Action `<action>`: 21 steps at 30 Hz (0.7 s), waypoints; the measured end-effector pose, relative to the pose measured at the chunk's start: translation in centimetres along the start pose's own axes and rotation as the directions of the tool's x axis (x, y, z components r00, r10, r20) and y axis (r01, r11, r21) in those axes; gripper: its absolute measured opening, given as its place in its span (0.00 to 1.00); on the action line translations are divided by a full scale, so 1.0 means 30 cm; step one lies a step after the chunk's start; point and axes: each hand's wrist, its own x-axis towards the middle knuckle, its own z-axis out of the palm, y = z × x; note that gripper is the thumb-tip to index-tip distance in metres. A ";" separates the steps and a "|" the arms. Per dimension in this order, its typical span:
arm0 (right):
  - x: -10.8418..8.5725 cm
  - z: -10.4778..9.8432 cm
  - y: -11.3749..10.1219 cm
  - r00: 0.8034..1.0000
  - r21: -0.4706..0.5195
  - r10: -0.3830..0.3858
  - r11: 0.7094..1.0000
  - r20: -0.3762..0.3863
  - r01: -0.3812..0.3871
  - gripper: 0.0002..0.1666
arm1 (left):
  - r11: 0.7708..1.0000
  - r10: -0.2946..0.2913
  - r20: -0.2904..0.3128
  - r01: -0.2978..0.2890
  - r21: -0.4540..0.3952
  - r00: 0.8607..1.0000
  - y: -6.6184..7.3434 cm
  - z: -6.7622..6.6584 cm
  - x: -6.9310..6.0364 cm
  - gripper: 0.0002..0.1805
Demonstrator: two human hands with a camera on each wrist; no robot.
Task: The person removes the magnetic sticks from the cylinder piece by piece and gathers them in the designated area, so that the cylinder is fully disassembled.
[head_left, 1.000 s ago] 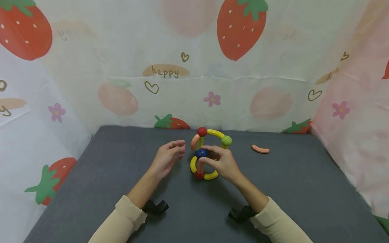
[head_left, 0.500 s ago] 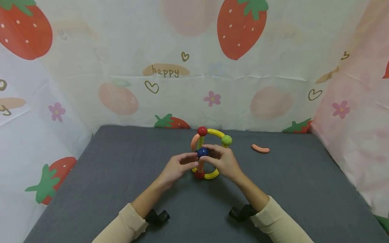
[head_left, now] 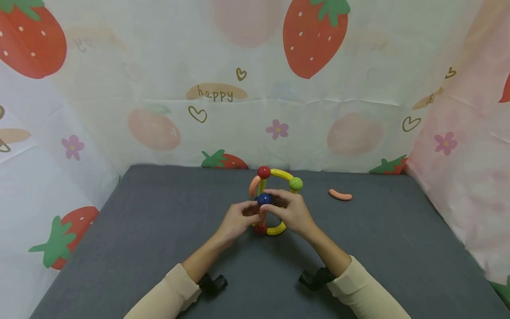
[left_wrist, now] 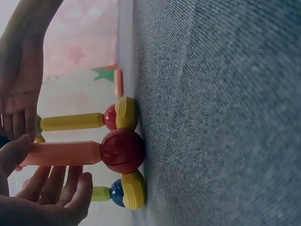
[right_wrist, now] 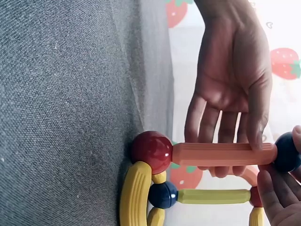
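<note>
A toy frame of ribbed rods and balls stands mid-table in the head view. My right hand (head_left: 294, 213) pinches a dark blue ball (head_left: 264, 199) between thumb and fingers. Below that ball an upright orange rod (right_wrist: 216, 154) runs down to a red ball (right_wrist: 151, 152) at table level. My left hand (head_left: 234, 222) pinches the orange rod near its upper end, thumb on the near side and fingers behind. Curved yellow rods (head_left: 277, 229) form the base. Behind, a red ball (head_left: 264, 172) and a green ball (head_left: 296, 184) top the frame.
One loose curved orange rod (head_left: 340, 195) lies on the grey tabletop (head_left: 382, 239), right of the frame. A strawberry-print cloth (head_left: 223, 128) hangs along the back and sides. Each wrist wears a black camera mount (head_left: 316, 279).
My left hand has come in from the left, where it was apart from the frame, and now grips the orange rod. The right hand has kept its hold on the blue ball.
</note>
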 end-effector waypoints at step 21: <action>0.020 -0.012 -0.012 0.997 -0.028 -0.070 0.997 0.029 0.070 0.22 | 0.963 0.090 -0.024 -0.080 0.257 0.996 0.000 0.001 0.020 0.10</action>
